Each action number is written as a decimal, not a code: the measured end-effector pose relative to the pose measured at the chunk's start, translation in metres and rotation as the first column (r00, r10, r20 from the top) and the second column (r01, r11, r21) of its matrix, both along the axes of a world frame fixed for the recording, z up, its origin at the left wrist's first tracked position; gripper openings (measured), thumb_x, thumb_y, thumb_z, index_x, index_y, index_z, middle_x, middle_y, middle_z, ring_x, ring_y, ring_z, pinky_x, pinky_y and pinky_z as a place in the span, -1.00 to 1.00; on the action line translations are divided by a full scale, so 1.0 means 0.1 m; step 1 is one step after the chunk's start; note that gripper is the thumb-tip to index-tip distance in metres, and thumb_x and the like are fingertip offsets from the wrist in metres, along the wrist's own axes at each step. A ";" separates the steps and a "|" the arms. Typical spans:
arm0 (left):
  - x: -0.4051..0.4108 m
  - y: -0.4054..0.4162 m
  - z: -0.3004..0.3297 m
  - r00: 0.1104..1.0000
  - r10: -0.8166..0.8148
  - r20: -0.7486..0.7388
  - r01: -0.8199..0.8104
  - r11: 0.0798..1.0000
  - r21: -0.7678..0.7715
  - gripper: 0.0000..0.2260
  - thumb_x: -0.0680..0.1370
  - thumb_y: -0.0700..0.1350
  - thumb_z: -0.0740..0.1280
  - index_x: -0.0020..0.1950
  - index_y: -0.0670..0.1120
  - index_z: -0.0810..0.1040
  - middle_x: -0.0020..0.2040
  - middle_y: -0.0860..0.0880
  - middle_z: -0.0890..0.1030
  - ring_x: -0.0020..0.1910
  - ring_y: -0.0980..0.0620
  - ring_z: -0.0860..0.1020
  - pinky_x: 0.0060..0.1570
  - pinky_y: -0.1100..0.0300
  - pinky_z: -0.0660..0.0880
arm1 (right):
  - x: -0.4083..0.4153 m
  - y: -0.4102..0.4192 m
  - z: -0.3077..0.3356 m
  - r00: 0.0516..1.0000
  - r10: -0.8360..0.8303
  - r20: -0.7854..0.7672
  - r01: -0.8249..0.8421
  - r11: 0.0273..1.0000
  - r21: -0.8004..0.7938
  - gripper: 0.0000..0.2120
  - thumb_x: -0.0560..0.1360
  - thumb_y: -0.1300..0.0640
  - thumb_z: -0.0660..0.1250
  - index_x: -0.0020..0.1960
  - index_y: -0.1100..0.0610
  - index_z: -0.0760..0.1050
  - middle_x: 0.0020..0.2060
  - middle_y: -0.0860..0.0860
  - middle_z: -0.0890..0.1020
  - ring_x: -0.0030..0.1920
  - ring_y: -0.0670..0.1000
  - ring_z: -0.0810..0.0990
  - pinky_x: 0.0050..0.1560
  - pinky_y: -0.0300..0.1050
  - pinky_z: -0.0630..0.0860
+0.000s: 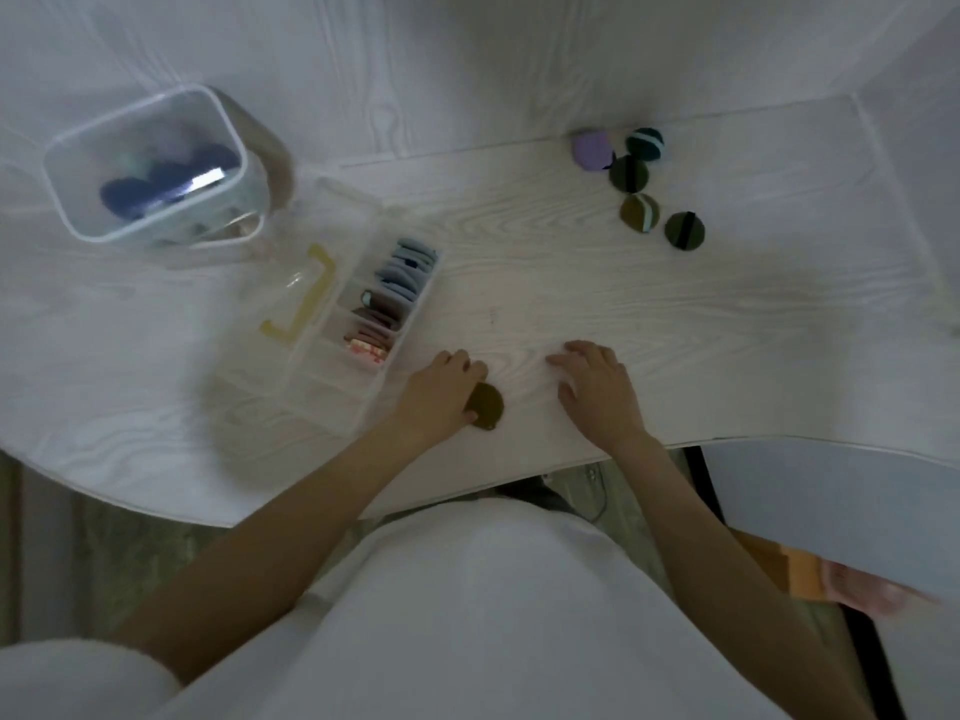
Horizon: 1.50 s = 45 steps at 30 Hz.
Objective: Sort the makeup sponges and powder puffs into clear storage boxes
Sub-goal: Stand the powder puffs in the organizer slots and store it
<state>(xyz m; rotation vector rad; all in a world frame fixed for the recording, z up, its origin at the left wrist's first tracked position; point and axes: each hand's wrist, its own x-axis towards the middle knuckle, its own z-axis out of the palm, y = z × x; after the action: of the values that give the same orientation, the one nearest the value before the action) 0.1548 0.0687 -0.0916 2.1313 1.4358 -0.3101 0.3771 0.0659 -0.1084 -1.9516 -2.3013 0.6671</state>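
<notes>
**Kid:** Puff (487, 406) in your hand! Where is it?

**Me:** It is on the desk (571, 283), near the front edge, just beside the tray (363, 324). My left hand (441, 392) has its fingers curled on the puff. My right hand (597, 387) lies flat on the desk with the fingers loose. It holds nothing.

**Kid:** Where does the puff go?

**Me:** I think it goes in the tray. The tray has slots, and puffs stand on edge in them. The near slots look free.

**Kid:** How do you do it well?

**Me:** I should pinch the puff by its rim, lift it, turn it on edge and slide it down into a free slot. I should go slow so I do not bump the tray's wall.

**Kid:** What about the others?

**Me:** Five more puffs (636, 192) wait far back on the right. The tall box (156, 163) at the back left holds dark sponges.
</notes>
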 end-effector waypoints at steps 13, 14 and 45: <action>0.40 0.12 0.08 0.802 0.539 0.258 -0.539 0.839 -0.074 -0.86 0.51 -0.11 0.36 -0.07 -0.01 0.38 -0.12 0.03 0.49 -0.19 0.03 0.46 -0.26 0.26 0.30 | 0.89 2.07 0.12 0.985 -0.158 -0.075 0.171 0.958 0.229 -0.76 0.59 0.12 0.13 0.09 0.26 0.44 0.01 0.25 0.54 0.03 0.19 0.45 0.02 -0.02 0.30; 0.45 0.10 0.10 0.771 0.562 0.299 -0.577 0.816 -0.044 -0.86 0.51 -0.12 0.36 -0.05 -0.02 0.39 -0.12 0.04 0.51 -0.20 0.03 0.46 -0.27 0.25 0.33 | 0.89 2.16 0.07 0.989 -0.146 -0.014 0.146 0.968 0.206 -0.77 0.59 0.12 0.11 0.12 0.25 0.42 0.03 0.26 0.52 0.04 0.20 0.45 0.04 0.00 0.30; -1.59 -0.18 0.30 0.965 0.047 0.256 -0.151 0.902 0.404 -0.91 0.45 -0.19 0.41 -0.07 -0.05 0.66 -0.12 -0.01 0.67 -0.20 -0.06 0.63 -0.13 0.15 0.47 | -1.50 0.20 0.65 0.527 -0.384 -0.758 0.230 0.923 -0.308 -0.88 0.48 0.27 0.34 -0.05 0.15 0.43 -0.05 0.10 0.55 -0.12 0.06 0.63 -0.18 -0.23 0.61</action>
<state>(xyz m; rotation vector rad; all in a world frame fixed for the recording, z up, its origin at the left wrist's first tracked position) -0.0044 0.0511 -0.0612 2.3141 1.5633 0.3221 0.2270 0.0862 -0.0434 -1.5196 -1.3144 1.3826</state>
